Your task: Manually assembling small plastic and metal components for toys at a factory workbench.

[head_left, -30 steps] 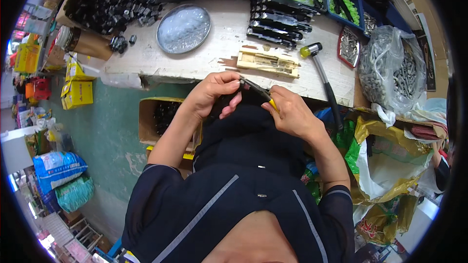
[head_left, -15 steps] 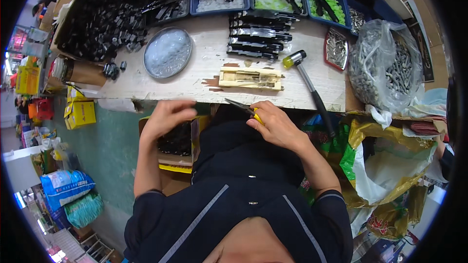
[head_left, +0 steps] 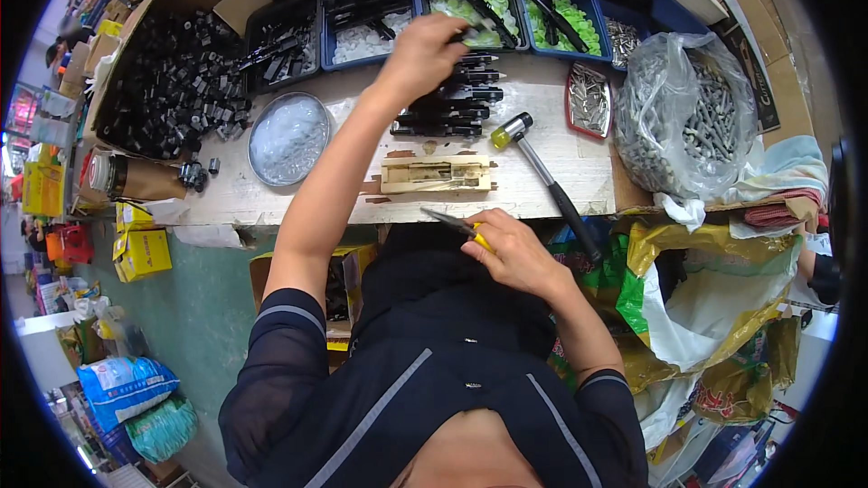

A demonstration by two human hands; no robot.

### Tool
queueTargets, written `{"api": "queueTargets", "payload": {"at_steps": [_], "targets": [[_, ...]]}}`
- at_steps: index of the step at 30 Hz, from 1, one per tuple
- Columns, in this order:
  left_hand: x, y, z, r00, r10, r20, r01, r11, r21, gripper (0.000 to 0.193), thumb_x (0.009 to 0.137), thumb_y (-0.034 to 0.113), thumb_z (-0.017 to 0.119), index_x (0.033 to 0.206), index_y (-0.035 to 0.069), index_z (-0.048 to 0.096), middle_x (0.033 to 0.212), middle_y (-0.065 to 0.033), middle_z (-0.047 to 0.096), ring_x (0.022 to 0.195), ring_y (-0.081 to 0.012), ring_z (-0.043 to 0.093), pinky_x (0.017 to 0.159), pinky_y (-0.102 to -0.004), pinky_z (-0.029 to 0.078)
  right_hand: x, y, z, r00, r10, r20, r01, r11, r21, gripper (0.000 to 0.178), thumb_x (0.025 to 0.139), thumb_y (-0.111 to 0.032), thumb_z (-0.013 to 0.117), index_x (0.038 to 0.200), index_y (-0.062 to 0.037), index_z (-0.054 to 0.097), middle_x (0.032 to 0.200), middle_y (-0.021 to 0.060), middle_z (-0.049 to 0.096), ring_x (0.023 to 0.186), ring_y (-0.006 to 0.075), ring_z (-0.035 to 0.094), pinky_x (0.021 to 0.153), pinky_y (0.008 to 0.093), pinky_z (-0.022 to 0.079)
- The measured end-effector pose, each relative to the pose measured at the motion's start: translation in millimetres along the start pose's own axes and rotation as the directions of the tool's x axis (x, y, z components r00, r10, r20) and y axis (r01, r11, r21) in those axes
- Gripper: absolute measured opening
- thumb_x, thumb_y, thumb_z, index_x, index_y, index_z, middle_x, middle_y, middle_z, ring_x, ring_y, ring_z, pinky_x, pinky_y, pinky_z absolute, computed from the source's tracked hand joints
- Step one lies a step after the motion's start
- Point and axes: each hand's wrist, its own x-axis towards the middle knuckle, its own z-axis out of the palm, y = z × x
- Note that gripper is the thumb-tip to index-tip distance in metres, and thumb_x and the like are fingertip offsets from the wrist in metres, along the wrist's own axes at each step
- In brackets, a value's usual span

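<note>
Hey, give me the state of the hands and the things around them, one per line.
Left hand: extended above the bench, curled, grip unclear
Right hand: closed around the pliers
Pliers: held, jaws look closed
Hammer: lying down, handle overhanging the bench
Cream block: flat, slot upward
Round dish: holding translucent material
Red tray: filled with metal pieces
Clear bag: bulging with grey parts

So it's a head-worn fisheye, the left one of a side-by-side pair, and it's looking down past the wearer's dark top (head_left: 506, 361) onto the counter (head_left: 588, 172). It's sitting close enough that the left fingers (head_left: 440, 30) and right fingers (head_left: 493, 220) are both fitting in, but wide enough that it's also catching green floor (head_left: 199, 280) off left. Straight edges are bending toward the dark round rim.
</note>
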Motion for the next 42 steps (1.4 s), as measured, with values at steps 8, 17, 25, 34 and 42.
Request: {"api": "queueTargets", "payload": {"at_steps": [8, 17, 25, 34, 42], "targets": [[-129.2, 50.9, -56.2, 0.828, -0.509, 0.236, 0.456, 0.364, -0.812, 0.026, 0.093, 0.018, 0.047, 0.115, 0.006, 0.044, 0.073, -0.0025, 0.053, 0.061, -0.0078, 0.051, 0.052, -0.0199, 0.044, 34.8, -6.8, -12.0, 0.969, -0.016, -0.248, 0.029, 0.998, 0.051, 0.016, 0.083, -0.011, 0.056, 0.085, 0.0043, 0.055, 0.105, 0.0198, 0.053, 0.095, 0.0347, 0.05, 0.084, 0.0386, 0.04], [-165.7, 84.1, -51.9, 0.837, -0.54, 0.089, 0.493, 0.673, -0.552, 0.023, 0.09, 0.014, 0.052, 0.109, 0.001, 0.05, 0.068, -0.0003, 0.053, 0.056, -0.0046, 0.046, 0.051, -0.0183, 0.039, 47.8, -26.1, -3.8, 0.99, -0.024, -0.142, 0.027, 0.999, 0.021, 0.023, 0.086, -0.016, 0.053, 0.088, 0.0062, 0.054, 0.11, 0.0187, 0.052, 0.099, 0.0325, 0.048, 0.086, 0.0385, 0.039], [-169.2, 92.9, -46.4, 0.87, -0.494, -0.014, 0.442, 0.791, -0.423, 0.022, 0.087, 0.014, 0.056, 0.104, 0.0, 0.054, 0.067, -0.0084, 0.059, 0.054, -0.0132, 0.052, 0.05, -0.0266, 0.041, 40.7, -32.6, -5.2, 0.995, -0.047, -0.091, 0.04, 0.997, -0.072, 0.021, 0.083, -0.015, 0.057, 0.08, 0.0056, 0.053, 0.094, 0.018, 0.054, 0.086, 0.033, 0.052, 0.076, 0.0386, 0.043], [-214.0, 65.1, -65.4, 0.715, -0.189, 0.673, 0.513, -0.513, -0.689, 0.025, 0.085, 0.021, 0.056, 0.096, -0.001, 0.051, 0.059, -0.0139, 0.053, 0.041, -0.0195, 0.048, 0.035, -0.029, 0.038, 41.7, -41.1, 0.4, 0.975, -0.182, 0.129, 0.2, 0.97, -0.139, 0.017, 0.077, -0.01, 0.062, 0.073, 0.0037, 0.052, 0.078, 0.0161, 0.051, 0.076, 0.032, 0.053, 0.066, 0.0384, 0.045], [-307.2, 33.1, -101.1, 0.554, -0.625, 0.55, 0.719, 0.693, 0.063, 0.045, 0.078, 0.031, 0.065, 0.114, 0.008, 0.054, 0.088, -0.0159, 0.064, 0.082, -0.0311, 0.062, 0.072, -0.039, 0.049, 37.8, -25.3, 14.7, 0.986, -0.151, 0.07, 0.157, 0.984, -0.088, 0.019, 0.081, -0.014, 0.059, 0.081, 0.0041, 0.053, 0.106, 0.0158, 0.053, 0.095, 0.0321, 0.049, 0.082, 0.0381, 0.041]]}}
